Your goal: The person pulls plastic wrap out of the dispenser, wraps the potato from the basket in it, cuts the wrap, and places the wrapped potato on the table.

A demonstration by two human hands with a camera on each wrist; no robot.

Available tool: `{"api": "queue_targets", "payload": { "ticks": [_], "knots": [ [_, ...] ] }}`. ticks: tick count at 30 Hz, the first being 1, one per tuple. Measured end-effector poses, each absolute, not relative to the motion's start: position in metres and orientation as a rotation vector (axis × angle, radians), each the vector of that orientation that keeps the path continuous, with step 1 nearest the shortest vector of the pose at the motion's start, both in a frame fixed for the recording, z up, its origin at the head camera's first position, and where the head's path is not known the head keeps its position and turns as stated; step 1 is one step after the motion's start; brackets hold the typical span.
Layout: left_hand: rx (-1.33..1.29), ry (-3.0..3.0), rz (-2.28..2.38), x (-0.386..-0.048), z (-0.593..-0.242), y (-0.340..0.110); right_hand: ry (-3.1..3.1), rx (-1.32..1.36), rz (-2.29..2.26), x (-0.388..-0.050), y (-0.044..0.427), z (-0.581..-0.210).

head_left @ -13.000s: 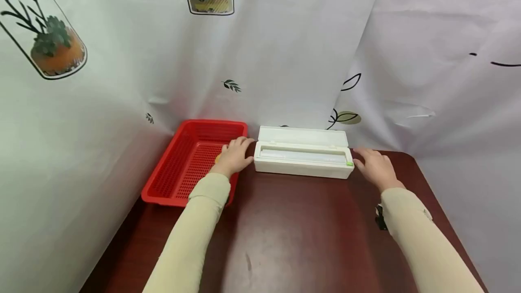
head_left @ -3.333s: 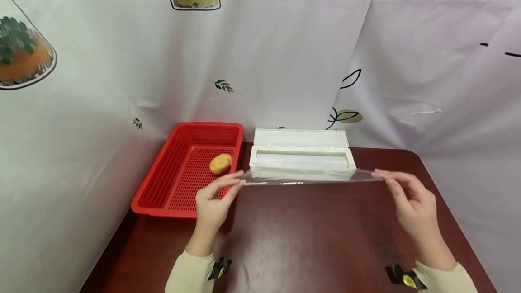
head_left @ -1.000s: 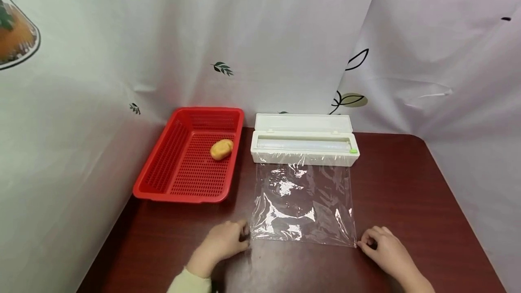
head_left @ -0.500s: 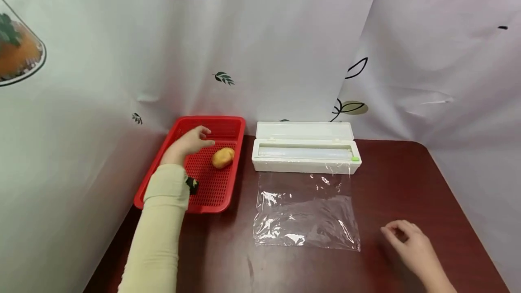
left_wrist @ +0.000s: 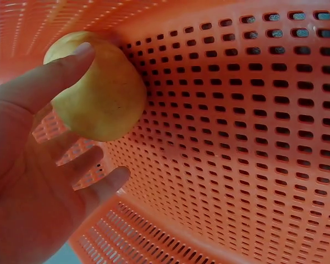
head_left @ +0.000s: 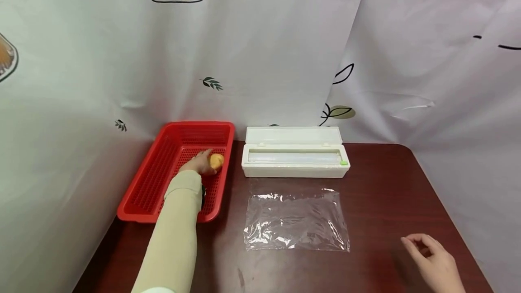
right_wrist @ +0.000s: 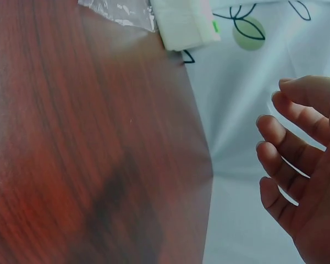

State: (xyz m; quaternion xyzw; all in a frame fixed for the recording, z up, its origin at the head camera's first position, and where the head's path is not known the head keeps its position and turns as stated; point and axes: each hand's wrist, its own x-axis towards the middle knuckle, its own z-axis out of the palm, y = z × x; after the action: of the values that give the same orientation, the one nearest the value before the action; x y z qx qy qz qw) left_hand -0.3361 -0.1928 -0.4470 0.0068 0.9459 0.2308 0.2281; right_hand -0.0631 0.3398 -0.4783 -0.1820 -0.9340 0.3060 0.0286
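Observation:
A yellow, rounded potato-like item [head_left: 216, 161] [left_wrist: 107, 91] lies in the red basket [head_left: 128, 197] [left_wrist: 236, 33]. My left hand [head_left: 198, 164] [left_wrist: 38, 170] is inside the basket around its left side: the thumb crosses in front of it, the other fingers are spread and loosely bent, one partly hidden behind it. A firm grip does not show. Clear plastic film [head_left: 297, 220] [right_wrist: 121, 10] lies wrinkled on the table below the white box [head_left: 295, 172] [right_wrist: 186, 27]. My right hand [head_left: 437, 261] [right_wrist: 313, 159] hovers right of the film, fingers loosely curled, holding nothing.
The box stands at the table's back with its lid up, a roll inside and a green piece at its right end. Patterned white sheeting [head_left: 277, 58] [right_wrist: 253, 110] hangs behind and beside the brown table [head_left: 386, 184] [right_wrist: 99, 110].
Both hands held the film stretched earlier, then laid it down and let go. My left hand has since moved into the basket and down to the yellow item; my right hand has drawn away rightward.

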Motion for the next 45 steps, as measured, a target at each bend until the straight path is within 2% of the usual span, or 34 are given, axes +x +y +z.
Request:
{"api": "queue_targets", "payload": {
  "ticks": [12,19,27,33,45],
  "knots": [
    [0.007,2.689,0.673,-0.333,-0.45,-0.204,-2.842,-0.539,0.972,-0.065,0.334,-0.485],
    [0.094,2.917,0.551,-0.332,-0.416,-0.204,-2.824,-0.515,1.009,-0.068,0.327,-0.485],
    [0.213,2.976,0.766,-0.32,-0.383,-0.183,-2.814,-0.465,1.031,-0.068,0.323,-0.485],
    [0.405,2.857,1.138,-0.307,-0.381,-0.158,-2.803,-0.396,0.99,-0.068,0.321,-0.484],
    [0.59,2.845,1.239,-0.283,-0.389,-0.105,-2.68,-0.283,0.975,-0.072,0.317,-0.49]
  ]
}}
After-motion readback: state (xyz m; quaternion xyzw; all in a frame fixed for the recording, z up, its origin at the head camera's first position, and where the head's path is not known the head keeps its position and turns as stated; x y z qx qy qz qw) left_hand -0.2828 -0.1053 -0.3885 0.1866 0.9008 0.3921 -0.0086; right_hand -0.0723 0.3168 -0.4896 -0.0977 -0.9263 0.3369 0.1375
